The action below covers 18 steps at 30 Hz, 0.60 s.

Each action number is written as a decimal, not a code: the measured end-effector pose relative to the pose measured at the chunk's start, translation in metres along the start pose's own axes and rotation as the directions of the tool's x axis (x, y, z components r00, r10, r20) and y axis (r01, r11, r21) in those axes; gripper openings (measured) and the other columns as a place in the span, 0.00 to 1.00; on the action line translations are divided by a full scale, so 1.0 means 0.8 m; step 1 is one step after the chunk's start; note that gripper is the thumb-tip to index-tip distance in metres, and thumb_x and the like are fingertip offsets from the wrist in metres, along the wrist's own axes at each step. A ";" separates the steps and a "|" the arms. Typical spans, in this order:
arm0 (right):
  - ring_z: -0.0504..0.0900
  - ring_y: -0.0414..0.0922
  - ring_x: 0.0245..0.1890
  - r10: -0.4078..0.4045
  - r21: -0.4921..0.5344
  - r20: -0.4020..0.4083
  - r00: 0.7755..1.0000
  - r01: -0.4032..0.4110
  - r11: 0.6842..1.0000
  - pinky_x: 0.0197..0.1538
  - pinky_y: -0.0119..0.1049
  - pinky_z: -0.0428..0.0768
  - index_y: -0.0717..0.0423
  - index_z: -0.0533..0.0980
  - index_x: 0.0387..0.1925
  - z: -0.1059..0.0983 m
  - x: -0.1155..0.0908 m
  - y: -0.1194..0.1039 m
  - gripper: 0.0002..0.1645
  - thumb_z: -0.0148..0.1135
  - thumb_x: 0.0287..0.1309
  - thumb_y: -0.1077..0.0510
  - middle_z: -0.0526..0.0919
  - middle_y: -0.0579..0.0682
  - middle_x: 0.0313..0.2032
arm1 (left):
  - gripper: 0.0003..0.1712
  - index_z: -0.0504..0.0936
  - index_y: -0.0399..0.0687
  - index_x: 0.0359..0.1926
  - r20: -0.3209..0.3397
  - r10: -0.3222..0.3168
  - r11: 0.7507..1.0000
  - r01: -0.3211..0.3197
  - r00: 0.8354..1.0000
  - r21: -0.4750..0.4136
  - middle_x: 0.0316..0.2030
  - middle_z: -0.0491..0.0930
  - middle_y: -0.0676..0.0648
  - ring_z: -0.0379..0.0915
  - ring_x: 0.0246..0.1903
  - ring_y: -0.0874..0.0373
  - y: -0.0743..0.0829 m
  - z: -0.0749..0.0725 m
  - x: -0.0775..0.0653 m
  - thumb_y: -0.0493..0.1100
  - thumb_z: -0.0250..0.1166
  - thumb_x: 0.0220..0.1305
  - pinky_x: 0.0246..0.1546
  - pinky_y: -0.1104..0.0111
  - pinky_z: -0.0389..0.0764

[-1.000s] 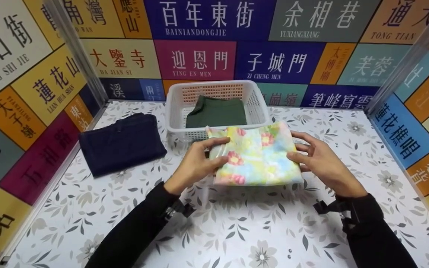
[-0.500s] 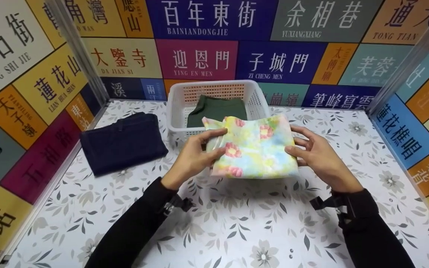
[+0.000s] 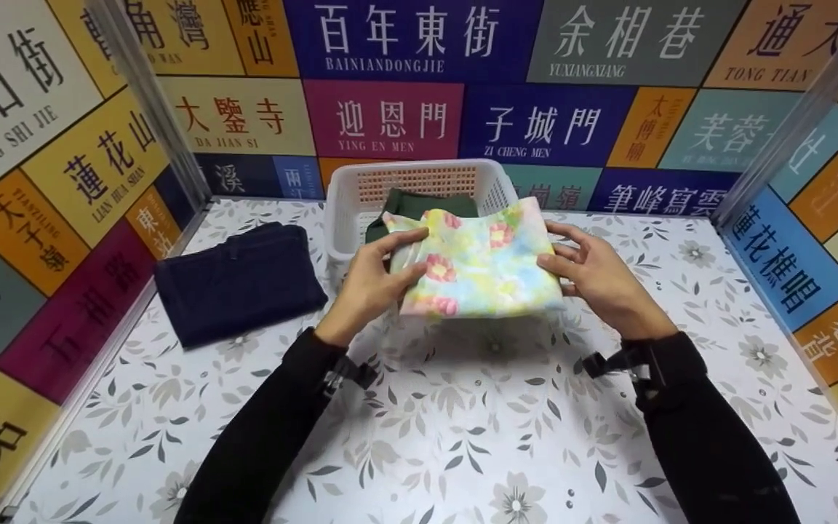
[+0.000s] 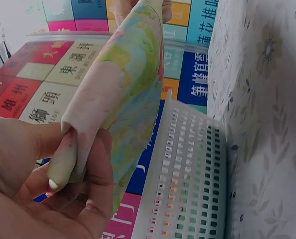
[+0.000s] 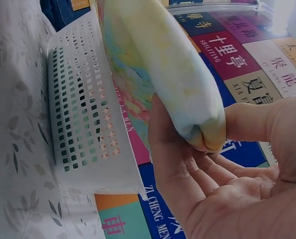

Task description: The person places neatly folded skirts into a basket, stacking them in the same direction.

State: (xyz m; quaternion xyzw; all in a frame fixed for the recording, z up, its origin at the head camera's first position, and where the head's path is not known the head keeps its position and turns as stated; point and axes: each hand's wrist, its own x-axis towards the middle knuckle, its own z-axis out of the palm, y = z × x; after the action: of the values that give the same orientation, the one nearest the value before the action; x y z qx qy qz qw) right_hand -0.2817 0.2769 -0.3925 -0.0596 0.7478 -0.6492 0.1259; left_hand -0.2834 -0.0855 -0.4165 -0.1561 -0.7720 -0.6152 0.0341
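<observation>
Both hands hold a folded floral garment (image 3: 481,266), pastel yellow and blue with pink flowers, raised above the table. My left hand (image 3: 372,280) pinches its left edge, thumb on top. At the opposite edge, my right hand (image 3: 601,280) grips it between thumb and fingers. The left wrist view shows the cloth's folded layers between the fingers (image 4: 99,164). In the right wrist view, the thick rounded fold sits between the thumb and fingers (image 5: 170,149). Just behind the garment stands a white perforated basket (image 3: 346,211), partly covered by it. A dark green folded cloth (image 3: 437,206) lies inside the basket.
A navy folded garment (image 3: 241,284) lies on the table left of the basket. White floral-patterned covering spreads over the table (image 3: 463,422). Colourful sign-printed walls (image 3: 419,109) enclose the back and both sides.
Both hands have carried the floral garment forward, toward the basket, and slightly left. It now hides the basket's front rim and more of the green cloth. The navy garment stays put.
</observation>
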 end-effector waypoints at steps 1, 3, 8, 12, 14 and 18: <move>0.93 0.40 0.60 -0.004 0.008 0.001 1.000 0.004 1.000 0.54 0.38 0.95 0.48 0.59 0.94 0.001 0.005 -0.001 0.45 0.67 0.88 0.55 0.84 0.53 0.75 | 0.32 0.87 0.47 0.77 -0.008 -0.002 1.000 0.002 1.000 0.003 0.76 0.85 0.38 0.90 0.65 0.46 -0.001 -0.001 0.003 0.31 0.77 0.75 0.64 0.61 0.94; 0.93 0.41 0.60 -0.014 0.031 0.005 1.000 0.014 0.999 0.55 0.39 0.95 0.49 0.60 0.93 0.002 0.013 -0.003 0.44 0.66 0.88 0.56 0.86 0.52 0.73 | 0.31 0.87 0.47 0.77 -0.025 0.002 0.999 -0.001 1.000 0.033 0.76 0.85 0.39 0.88 0.69 0.47 -0.003 -0.002 0.010 0.32 0.77 0.75 0.69 0.59 0.91; 0.93 0.42 0.59 -0.017 0.057 -0.006 1.000 0.017 0.998 0.56 0.40 0.95 0.48 0.60 0.93 0.007 0.031 -0.008 0.41 0.61 0.90 0.58 0.86 0.52 0.72 | 0.30 0.88 0.49 0.76 -0.054 0.018 0.994 -0.012 0.998 0.111 0.75 0.87 0.41 0.82 0.75 0.48 -0.006 -0.007 0.027 0.36 0.77 0.75 0.79 0.57 0.81; 0.92 0.42 0.60 0.001 0.061 -0.025 1.000 0.001 0.998 0.58 0.41 0.93 0.47 0.59 0.94 0.011 0.043 -0.011 0.41 0.59 0.89 0.61 0.83 0.56 0.77 | 0.31 0.87 0.49 0.77 -0.068 0.016 0.993 -0.008 0.998 0.120 0.76 0.86 0.41 0.80 0.78 0.46 -0.008 -0.009 0.040 0.35 0.76 0.76 0.84 0.55 0.76; 0.91 0.43 0.61 0.008 0.066 -0.036 0.999 -0.006 0.998 0.58 0.41 0.92 0.48 0.60 0.93 0.014 0.049 -0.013 0.41 0.58 0.88 0.62 0.81 0.59 0.79 | 0.31 0.87 0.48 0.77 -0.075 0.015 0.992 -0.005 0.997 0.128 0.77 0.86 0.42 0.77 0.81 0.46 -0.010 -0.010 0.046 0.35 0.76 0.76 0.87 0.55 0.73; 0.89 0.44 0.62 0.011 0.085 -0.050 0.999 -0.007 0.996 0.58 0.39 0.92 0.50 0.60 0.93 0.019 0.063 -0.017 0.43 0.57 0.84 0.66 0.77 0.63 0.82 | 0.31 0.86 0.48 0.78 -0.089 0.012 0.989 0.002 0.996 0.150 0.78 0.84 0.43 0.75 0.83 0.46 -0.014 -0.012 0.055 0.35 0.74 0.78 0.89 0.55 0.70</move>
State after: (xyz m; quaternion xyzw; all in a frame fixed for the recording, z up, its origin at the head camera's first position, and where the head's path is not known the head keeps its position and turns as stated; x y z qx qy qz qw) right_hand -0.3274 0.2471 -0.3866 -0.0342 0.7229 -0.6809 0.1123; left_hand -0.3300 -0.0881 -0.4140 -0.1273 -0.8134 -0.5617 0.0820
